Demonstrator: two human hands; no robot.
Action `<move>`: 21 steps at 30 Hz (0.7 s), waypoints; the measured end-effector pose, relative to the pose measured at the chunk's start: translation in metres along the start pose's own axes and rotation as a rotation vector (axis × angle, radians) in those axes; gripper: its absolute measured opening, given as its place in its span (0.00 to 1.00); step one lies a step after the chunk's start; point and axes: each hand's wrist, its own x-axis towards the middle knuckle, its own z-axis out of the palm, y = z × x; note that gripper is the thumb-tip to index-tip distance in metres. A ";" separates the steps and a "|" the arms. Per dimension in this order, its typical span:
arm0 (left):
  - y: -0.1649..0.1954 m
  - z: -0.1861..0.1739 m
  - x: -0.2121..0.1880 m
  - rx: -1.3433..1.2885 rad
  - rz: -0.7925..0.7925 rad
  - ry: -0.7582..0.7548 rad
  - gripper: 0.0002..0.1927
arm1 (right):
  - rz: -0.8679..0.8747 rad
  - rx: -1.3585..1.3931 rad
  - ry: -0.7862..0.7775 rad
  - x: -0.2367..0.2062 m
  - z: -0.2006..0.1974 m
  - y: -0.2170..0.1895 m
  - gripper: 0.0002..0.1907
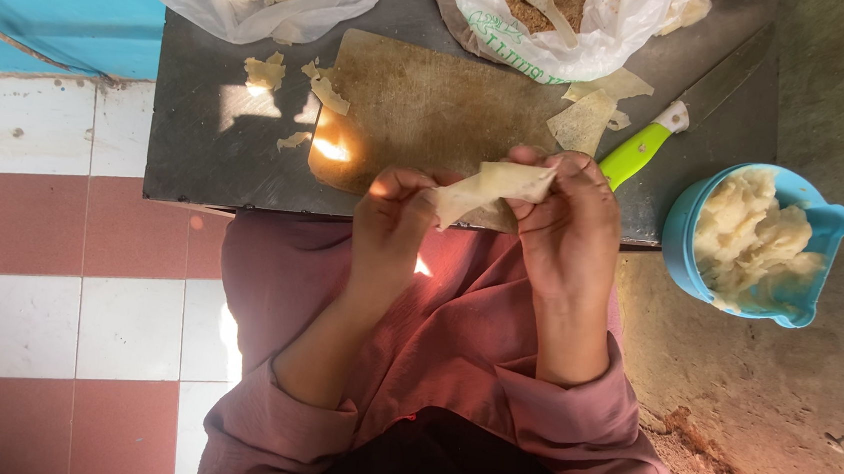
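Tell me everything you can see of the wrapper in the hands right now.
The wrapper is a thin, pale cream sheet of dough, matte and pliable-looking, folded into a long narrow shape that tapers toward the left end. It lies roughly level, slightly tilted, held in the air just above the near edge of the cutting board. The left hand pinches its left end and the right hand grips its right end, fingertips over the top. What is inside cannot be seen.

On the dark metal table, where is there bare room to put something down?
The dark metal table is bare at its left part, between the small pastry scraps and the near edge. The brown wooden cutting board is bare in its middle. The far edge is crowded by two white plastic bags, and the right side by the green-handled knife.
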 end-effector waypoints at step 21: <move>0.008 0.008 0.004 -0.093 -0.102 0.193 0.27 | -0.151 -1.002 -0.010 -0.026 0.023 -0.003 0.11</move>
